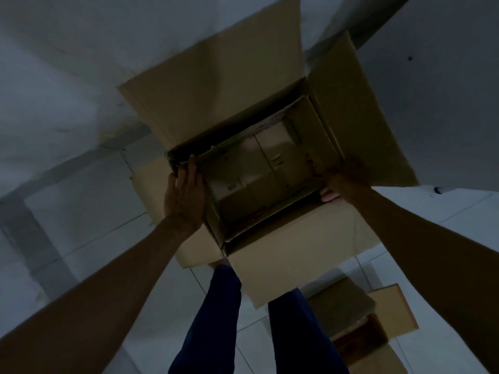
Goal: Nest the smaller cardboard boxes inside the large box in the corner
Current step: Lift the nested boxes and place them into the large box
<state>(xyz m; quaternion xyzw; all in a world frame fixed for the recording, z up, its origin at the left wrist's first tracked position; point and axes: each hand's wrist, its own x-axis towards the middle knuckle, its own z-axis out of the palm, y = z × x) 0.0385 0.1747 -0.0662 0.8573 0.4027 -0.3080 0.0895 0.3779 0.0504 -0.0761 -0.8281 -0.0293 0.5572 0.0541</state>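
1. Two hands are seen at a smaller cardboard box (259, 182) sitting inside the large box (302, 255) in the corner, all four large flaps folded outward.
2. Left hand (185, 194) is curled over the inner box's left rim, gripping it; right hand (344, 179) is blurred at the right rim, so its grasp cannot be told.
3. Inner box should be lowered level, both rims eased down together, so no corner catches the outer wall.
4. Flat-looking items on the inner box's floor are too dark to identify.
5. More boxes (359, 319) lie on the tiled floor (89, 201) near the legs, partly cut off.
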